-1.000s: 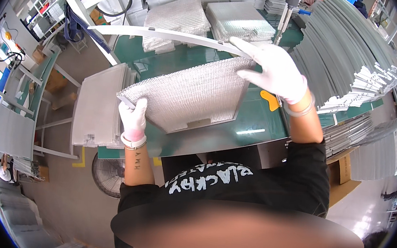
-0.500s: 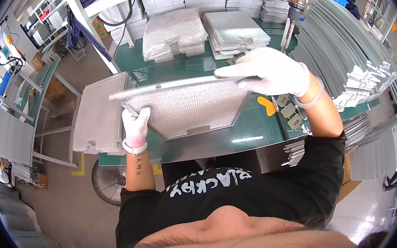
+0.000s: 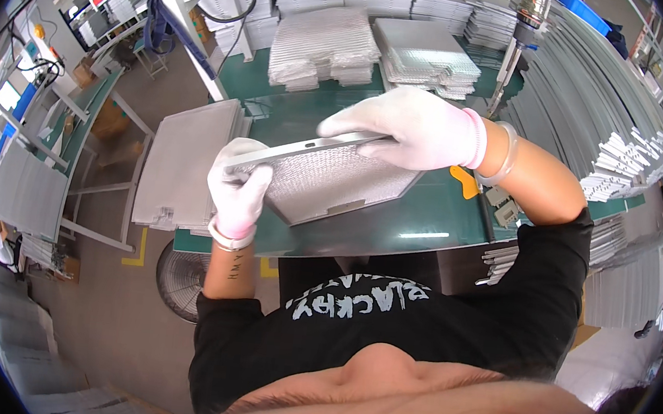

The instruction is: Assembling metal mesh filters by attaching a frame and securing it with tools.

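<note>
A framed silver mesh filter [image 3: 342,182] is held tilted above the green worktop [image 3: 458,219], its frame edge facing up. My left hand [image 3: 239,190], in a white glove, is closed round the filter's left corner, with the thumb on the near face. My right hand [image 3: 411,127], also gloved in white, grips the top edge further right, fingers along the frame. Behind the filter lie a stack of mesh sheets [image 3: 323,45] and a second mesh stack [image 3: 426,55]. A vertical powered driver [image 3: 524,34] hangs at the back right.
Flat panels [image 3: 188,157] are piled at the bench's left end. Long frame strips [image 3: 597,97] fill the right side. A yellow scraper [image 3: 464,183] and small grey parts [image 3: 504,208] lie by my right forearm. A floor fan [image 3: 181,280] stands below left.
My right hand has slid left along the filter's top edge, closer to my left hand. My left hand has shifted up its corner, and the filter's top edge has turned more into sight.
</note>
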Tool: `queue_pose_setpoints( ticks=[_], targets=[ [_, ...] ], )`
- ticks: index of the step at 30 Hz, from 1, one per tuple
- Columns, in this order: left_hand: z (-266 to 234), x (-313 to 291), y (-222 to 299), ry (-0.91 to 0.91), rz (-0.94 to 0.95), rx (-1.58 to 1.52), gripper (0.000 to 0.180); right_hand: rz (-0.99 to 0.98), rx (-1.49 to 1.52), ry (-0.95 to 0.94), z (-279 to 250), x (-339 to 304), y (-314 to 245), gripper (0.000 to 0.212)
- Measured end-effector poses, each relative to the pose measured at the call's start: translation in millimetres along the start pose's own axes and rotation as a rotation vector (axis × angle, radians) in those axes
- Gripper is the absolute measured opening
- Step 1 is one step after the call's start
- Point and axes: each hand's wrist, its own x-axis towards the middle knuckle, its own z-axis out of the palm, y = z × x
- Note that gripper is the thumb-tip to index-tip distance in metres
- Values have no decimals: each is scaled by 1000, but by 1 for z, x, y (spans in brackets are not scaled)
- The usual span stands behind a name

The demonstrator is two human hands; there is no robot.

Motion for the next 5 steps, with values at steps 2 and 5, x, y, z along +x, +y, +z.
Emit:
queue_pose_setpoints(
  ticks=[2,5],
  targets=[
    [13,-7,-3,140,44,-3,38,-42,-72,-68,-1,4,2,50],
    [23,-9,-11,361,177,-90,70,-38,-88,-136,-1,7,7,60]
  ],
)
